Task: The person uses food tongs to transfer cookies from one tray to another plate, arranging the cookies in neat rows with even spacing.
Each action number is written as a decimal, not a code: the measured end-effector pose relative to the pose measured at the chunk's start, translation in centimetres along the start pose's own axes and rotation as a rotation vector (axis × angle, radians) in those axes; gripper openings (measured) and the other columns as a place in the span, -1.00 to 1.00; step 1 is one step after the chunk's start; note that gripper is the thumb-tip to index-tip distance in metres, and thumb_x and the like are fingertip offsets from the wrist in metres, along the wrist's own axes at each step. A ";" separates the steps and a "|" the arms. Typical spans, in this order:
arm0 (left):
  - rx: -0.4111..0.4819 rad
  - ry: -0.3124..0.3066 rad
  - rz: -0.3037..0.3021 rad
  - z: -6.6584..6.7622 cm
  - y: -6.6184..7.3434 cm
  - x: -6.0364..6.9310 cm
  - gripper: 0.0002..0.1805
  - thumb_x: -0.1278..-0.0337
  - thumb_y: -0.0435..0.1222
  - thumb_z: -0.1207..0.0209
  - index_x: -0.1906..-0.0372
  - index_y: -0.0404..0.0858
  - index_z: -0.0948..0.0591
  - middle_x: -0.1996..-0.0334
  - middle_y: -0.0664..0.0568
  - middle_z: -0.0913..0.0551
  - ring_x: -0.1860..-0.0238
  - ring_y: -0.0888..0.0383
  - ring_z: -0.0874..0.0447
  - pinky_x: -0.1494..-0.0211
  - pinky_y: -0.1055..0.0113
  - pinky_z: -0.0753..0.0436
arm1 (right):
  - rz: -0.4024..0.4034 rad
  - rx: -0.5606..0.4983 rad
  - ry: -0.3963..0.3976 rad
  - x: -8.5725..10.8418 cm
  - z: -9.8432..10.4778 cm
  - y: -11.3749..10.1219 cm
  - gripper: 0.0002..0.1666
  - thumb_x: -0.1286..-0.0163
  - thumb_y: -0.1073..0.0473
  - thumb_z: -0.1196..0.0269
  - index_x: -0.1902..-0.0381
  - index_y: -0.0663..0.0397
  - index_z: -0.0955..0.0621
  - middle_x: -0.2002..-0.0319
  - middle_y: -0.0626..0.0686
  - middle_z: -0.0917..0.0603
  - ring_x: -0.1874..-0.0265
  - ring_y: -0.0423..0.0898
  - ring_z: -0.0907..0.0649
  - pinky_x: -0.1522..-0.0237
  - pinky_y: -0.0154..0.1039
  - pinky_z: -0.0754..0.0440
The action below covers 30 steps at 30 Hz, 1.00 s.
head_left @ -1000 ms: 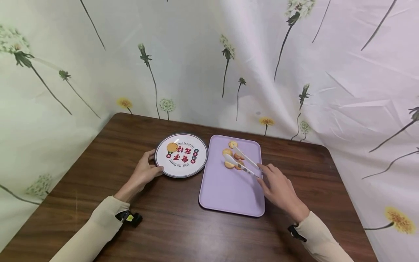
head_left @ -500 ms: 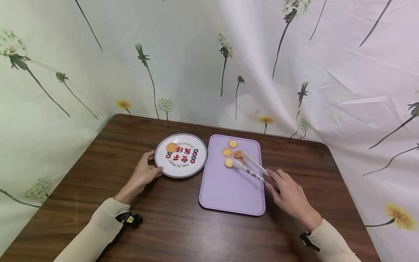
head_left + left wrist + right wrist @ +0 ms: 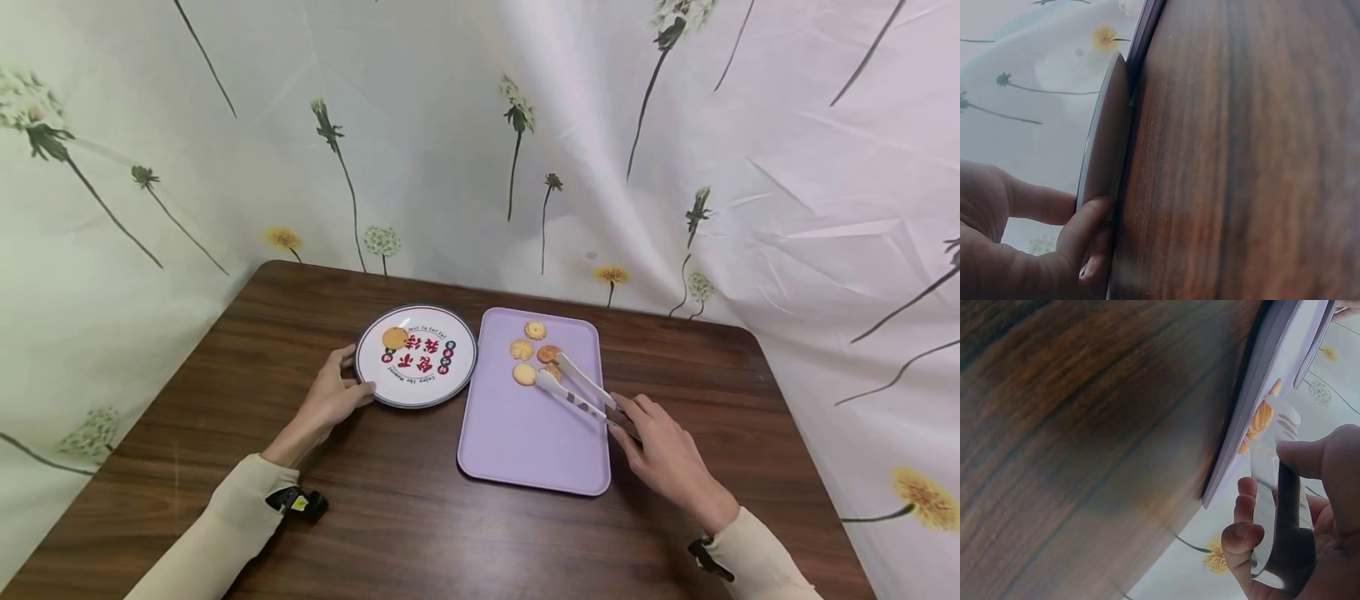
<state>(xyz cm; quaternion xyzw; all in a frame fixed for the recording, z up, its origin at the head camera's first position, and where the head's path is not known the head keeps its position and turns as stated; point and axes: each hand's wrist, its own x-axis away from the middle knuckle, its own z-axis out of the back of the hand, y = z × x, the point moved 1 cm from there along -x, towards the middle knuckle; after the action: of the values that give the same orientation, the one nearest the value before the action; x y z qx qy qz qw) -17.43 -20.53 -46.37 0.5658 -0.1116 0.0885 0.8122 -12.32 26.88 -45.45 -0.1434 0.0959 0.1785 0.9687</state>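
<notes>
My right hand [image 3: 670, 458] holds a pair of tongs [image 3: 573, 400], white at the tips, with dark handles in the right wrist view. The spread tips lie over the brown cookies [image 3: 551, 353] on the lilac tray [image 3: 525, 450]; whether they touch one cannot be made out. Several cookies, some pale [image 3: 524, 374], are grouped in the tray's far half. To the left, my left hand [image 3: 333, 392] holds the rim of a round white plate [image 3: 412, 389], thumb and fingers about its edge in the left wrist view. One round cookie [image 3: 395, 337] rests on this plate.
The dark wooden table [image 3: 390, 517] carries both plate and tray, which stand nearly side by side. A pale cloth [image 3: 442, 167] printed with dandelions hangs behind the table and along its sides.
My right hand has drawn the tongs back to the right and toward me, so their tips moved off the left cookies onto the right ones. The left hand and plate stay put.
</notes>
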 end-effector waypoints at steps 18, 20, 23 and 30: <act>0.000 -0.001 0.001 0.0 0.2 0.1 -0.10 -0.46 -0.52 -0.05 -0.68 -0.38 0.20 -0.57 -0.50 0.03 -0.41 -0.37 -0.40 -0.28 0.29 -0.79 | 0.024 0.023 0.039 0.0 0.1 -0.1 -0.60 -0.45 0.14 -0.35 -0.20 0.07 -0.67 0.30 -0.05 -0.57 0.39 -0.14 -0.49 0.58 -0.28 -0.45; 0.005 -0.001 0.001 0.0 0.2 0.1 -0.10 -0.46 -0.52 -0.04 -0.68 -0.38 0.20 -0.57 -0.49 0.02 -0.41 -0.37 -0.40 -0.29 0.28 -0.79 | 0.027 0.028 0.043 0.0 0.1 -0.2 -0.61 -0.45 0.14 -0.34 -0.20 0.07 -0.67 0.30 -0.05 -0.58 0.38 -0.14 -0.51 0.59 -0.26 -0.47; 0.003 -0.003 0.002 0.0 0.2 0.2 -0.10 -0.46 -0.52 -0.05 -0.68 -0.38 0.20 -0.57 -0.49 0.03 -0.41 -0.38 -0.40 -0.30 0.26 -0.78 | 0.030 0.036 0.055 0.1 0.0 -0.2 -0.60 -0.45 0.15 -0.34 -0.20 0.08 -0.67 0.29 -0.05 -0.59 0.36 -0.12 -0.53 0.60 -0.24 -0.50; 0.000 -0.006 0.010 0.1 0.2 0.0 -0.09 -0.47 -0.51 -0.07 -0.68 -0.37 0.21 -0.58 -0.50 0.05 -0.41 -0.38 -0.40 -0.34 0.17 -0.77 | 0.027 0.040 0.078 0.4 -0.1 -0.1 -0.60 -0.43 0.16 -0.35 -0.20 0.06 -0.66 0.29 -0.05 -0.59 0.35 -0.11 -0.54 0.61 -0.21 -0.52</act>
<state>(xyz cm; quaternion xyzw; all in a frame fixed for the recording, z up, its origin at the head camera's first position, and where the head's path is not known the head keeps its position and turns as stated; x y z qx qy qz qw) -17.49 -20.55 -46.16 0.5653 -0.1167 0.0910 0.8115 -11.97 26.85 -45.64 -0.1294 0.1390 0.1839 0.9644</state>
